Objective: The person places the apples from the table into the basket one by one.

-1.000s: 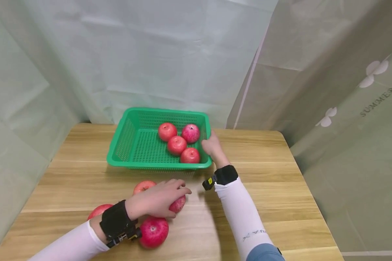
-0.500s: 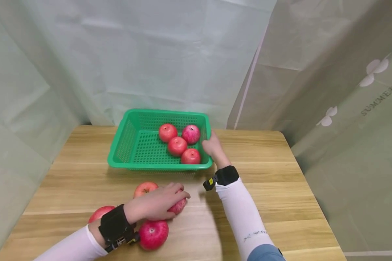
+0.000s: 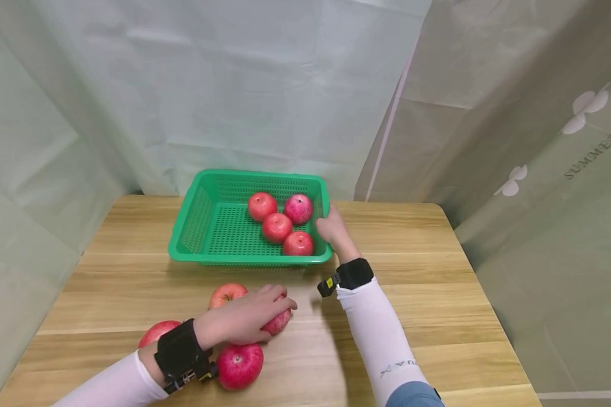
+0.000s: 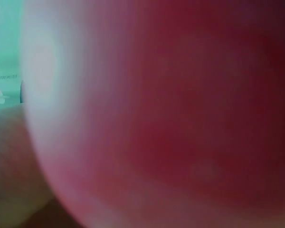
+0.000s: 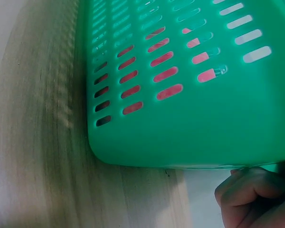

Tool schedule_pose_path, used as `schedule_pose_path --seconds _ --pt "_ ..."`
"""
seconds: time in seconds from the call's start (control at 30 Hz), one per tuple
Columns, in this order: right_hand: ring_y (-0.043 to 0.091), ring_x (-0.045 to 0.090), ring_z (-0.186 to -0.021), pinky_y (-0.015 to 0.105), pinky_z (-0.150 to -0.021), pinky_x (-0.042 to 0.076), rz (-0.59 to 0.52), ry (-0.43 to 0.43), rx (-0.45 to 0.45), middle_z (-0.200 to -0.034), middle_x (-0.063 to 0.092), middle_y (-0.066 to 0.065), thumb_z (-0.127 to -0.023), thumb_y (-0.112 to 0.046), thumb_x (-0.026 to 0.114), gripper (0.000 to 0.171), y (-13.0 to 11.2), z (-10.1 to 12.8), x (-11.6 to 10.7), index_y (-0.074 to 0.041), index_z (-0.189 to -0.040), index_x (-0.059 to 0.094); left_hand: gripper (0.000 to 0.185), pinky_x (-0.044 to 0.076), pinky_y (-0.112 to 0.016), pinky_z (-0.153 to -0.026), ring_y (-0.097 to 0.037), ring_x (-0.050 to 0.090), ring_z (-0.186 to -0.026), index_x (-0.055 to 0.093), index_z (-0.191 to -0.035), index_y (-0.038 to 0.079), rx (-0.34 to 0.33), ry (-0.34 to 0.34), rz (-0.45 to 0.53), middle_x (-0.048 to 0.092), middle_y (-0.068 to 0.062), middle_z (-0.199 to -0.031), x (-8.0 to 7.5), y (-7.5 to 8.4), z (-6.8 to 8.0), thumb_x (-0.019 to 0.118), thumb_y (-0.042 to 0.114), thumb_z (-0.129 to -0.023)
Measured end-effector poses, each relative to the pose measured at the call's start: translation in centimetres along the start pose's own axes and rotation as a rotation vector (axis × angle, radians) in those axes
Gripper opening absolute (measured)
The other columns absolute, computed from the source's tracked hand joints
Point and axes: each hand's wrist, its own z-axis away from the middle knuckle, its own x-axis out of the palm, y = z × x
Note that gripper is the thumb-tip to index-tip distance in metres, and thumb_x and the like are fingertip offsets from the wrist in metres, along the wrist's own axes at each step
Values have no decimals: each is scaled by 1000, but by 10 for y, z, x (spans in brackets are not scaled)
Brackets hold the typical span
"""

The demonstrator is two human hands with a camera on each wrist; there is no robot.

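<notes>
My left hand (image 3: 246, 317) lies over a red apple (image 3: 280, 322) on the table, with fingers and thumb curled round it. Close by are a paler apple (image 3: 227, 294) behind the hand, a deep red apple (image 3: 240, 367) below it, and another apple (image 3: 158, 332) partly hidden by the wrist strap. One blurred apple (image 4: 156, 118) fills most of the left wrist view. My right hand (image 3: 335, 230) grips the right end of a green plastic basket (image 3: 249, 259). Seen from the right wrist, its curled fingers (image 5: 251, 192) are at the basket's edge.
Several apples (image 3: 277, 228) sit in the right half of the basket. It stands towards the back of the wooden table (image 3: 412, 282). Pale sheeting (image 3: 265, 85) hangs close behind and at both sides.
Over the last second my left fingers have curled a little closer round the apple. Since half a second ago both hands, the basket and the apples look nearly still.
</notes>
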Motion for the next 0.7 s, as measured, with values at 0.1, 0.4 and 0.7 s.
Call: schedule_pose_path --seconds 0.1,0.4,0.7 --pt "35 48 -141 57 -115 41 0 3 4 -153 52 19 -93 8 50 68 0 0 0 -6 -160 42 72 54 -52 -103 -22 54 -126 59 -144 20 7 -6 -4 55 -4 -137 -1 0 1 93 18 -81" --pt "36 48 -142 57 -115 41 -1 -1 -5 -154 52 20 -93 8 49 69 0 0 1 -5 -160 41 69 54 -50 -101 -22 55 -124 61 -142 18 0 -10 16 56 -2 -134 -6 2 2 93 17 -81" --pt "36 47 -143 58 -115 41 -5 2 4 -154 52 19 -93 6 51 69 1 0 0 -7 -161 41 67 55 -48 -100 -22 55 -120 61 -142 16 9 17 2 56 -3 -130 -3 1 0 93 18 -82"
